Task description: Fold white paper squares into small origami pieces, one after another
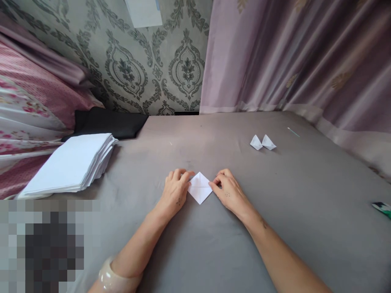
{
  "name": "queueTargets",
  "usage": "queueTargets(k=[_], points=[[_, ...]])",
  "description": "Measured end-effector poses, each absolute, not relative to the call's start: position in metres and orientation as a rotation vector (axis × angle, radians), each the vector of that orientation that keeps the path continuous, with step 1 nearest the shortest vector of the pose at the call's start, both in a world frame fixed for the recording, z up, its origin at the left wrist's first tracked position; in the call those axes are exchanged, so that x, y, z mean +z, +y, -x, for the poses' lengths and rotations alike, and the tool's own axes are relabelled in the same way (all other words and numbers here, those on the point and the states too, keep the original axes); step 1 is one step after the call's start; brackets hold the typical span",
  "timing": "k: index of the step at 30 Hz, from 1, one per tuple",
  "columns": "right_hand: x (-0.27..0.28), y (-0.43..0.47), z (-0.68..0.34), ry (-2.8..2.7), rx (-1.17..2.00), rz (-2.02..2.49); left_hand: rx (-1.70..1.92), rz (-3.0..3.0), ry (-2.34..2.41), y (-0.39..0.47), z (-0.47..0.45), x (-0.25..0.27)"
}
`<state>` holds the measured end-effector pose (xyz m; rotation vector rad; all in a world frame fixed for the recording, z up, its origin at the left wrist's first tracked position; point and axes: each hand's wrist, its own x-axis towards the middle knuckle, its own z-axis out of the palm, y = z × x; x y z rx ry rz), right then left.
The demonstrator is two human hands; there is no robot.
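A small square of white paper (200,195) lies turned like a diamond on the grey cloth, its crossing creases showing. My left hand (177,189) pinches its left corner between thumb and fingers. At the opposite corner, my right hand (229,190) grips the paper with thumb and forefinger. Two folded white paper shapes (269,143) stand side by side farther off to the right, apart from both hands.
A thick stack of white paper (70,160) lies at the left, by a folded black cloth (113,123). A thin pale stick (293,132) rests at the back right. Something green and dark (382,209) shows at the right edge. Curtains (259,57) hang behind.
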<state>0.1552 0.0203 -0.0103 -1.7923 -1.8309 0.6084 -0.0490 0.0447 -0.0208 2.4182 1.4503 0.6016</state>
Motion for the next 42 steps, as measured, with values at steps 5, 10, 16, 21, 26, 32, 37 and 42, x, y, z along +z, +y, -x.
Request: queueTargets(k=[5, 10, 16, 21, 26, 32, 37, 42], points=[[-0.015, 0.020, -0.165, -1.799, 0.679, 1.737, 0.457, -2.626, 1.193, 0.048, 0.050, -0.028], [-0.017, 0.023, -0.183, -1.745, 0.840, 1.648, 0.454, -2.605, 1.210, 0.050, 0.052, -0.029], [-0.008, 0.021, -0.158, -1.613, 0.728, 1.490, 0.370, -2.624, 1.259, 0.047, 0.048, -0.022], [-0.004, 0.003, -0.121, -1.993, 0.551, 1.463, 0.524, -2.450, 1.320, 0.046, 0.044, -0.022], [-0.002, -0.009, -0.113, -2.225, 0.363, 1.561, 0.822, -2.020, 1.663, 0.054, 0.058, -0.028], [0.001, -0.016, -0.105, -2.336, 0.185, 1.608, 0.994, -1.742, 1.893, 0.056, 0.082, -0.030], [0.002, -0.016, -0.101, -2.396, 0.121, 1.629, 0.960, -1.781, 1.904, 0.052, 0.079, -0.031], [0.002, -0.014, -0.098, -2.426, 0.088, 1.660, 0.878, -1.810, 1.935, 0.048, 0.076, -0.026]])
